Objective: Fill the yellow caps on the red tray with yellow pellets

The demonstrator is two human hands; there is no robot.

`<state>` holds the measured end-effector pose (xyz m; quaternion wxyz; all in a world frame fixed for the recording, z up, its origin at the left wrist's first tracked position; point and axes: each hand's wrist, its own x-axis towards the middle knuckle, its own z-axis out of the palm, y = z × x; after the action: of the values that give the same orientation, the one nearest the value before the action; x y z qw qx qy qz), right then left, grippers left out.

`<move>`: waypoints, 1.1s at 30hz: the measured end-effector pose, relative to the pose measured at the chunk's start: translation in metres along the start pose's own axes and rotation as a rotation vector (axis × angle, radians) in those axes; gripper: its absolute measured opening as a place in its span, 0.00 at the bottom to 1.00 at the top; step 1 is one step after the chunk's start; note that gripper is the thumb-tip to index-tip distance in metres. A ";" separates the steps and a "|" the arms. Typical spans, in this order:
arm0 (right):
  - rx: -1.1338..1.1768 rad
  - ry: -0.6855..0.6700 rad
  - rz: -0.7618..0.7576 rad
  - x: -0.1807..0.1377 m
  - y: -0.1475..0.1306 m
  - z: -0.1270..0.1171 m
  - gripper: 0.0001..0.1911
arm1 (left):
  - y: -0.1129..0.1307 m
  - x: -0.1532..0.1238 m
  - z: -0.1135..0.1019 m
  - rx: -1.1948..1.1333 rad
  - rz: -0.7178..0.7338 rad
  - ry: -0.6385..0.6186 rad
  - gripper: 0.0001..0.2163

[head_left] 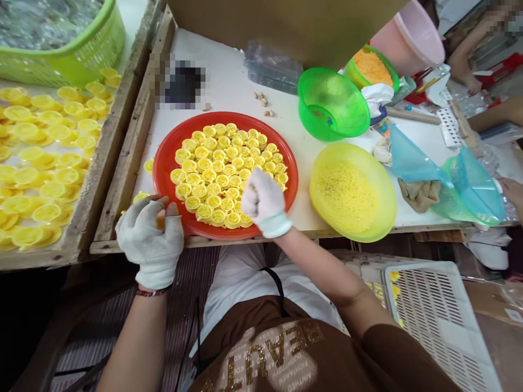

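Observation:
A round red tray on the white table holds several small yellow cups packed side by side. My right hand, in a white glove, is curled into a fist over the tray's near right part; what its fingers pinch is hidden. My left hand, also gloved, grips the tray's near left rim, fingers closed on the edge, with a small yellow piece by the fingertips.
A yellow bowl of fine yellow grains sits right of the tray, a green bowl behind it. Blue bags lie at the right. A wooden tray of yellow cups stands left, a white crate below right. Another person's arm is far right.

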<state>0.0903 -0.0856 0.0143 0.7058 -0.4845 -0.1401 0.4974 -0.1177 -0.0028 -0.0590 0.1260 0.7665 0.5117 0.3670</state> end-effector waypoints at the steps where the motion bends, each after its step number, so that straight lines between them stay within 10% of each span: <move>1: -0.031 -0.012 -0.006 0.001 0.011 0.008 0.30 | -0.001 0.000 0.000 0.001 0.000 0.007 0.17; 8: 0.008 -0.051 0.062 0.012 0.033 0.027 0.34 | -0.005 0.003 0.004 -0.016 0.007 0.017 0.14; 13: 0.094 0.006 0.075 0.012 -0.037 -0.017 0.36 | -0.006 0.005 0.003 -0.013 0.049 0.036 0.13; 19: 0.056 0.315 -0.290 0.025 -0.109 -0.067 0.33 | -0.004 0.005 0.003 -0.031 0.019 0.041 0.12; 33: -0.123 0.498 -0.532 0.069 -0.075 -0.053 0.23 | -0.006 0.004 0.001 -0.043 0.053 0.015 0.12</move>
<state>0.2007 -0.0594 0.0310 0.7924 -0.5791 -0.1146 0.1538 -0.1203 0.0036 -0.0617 0.1289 0.7743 0.4840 0.3868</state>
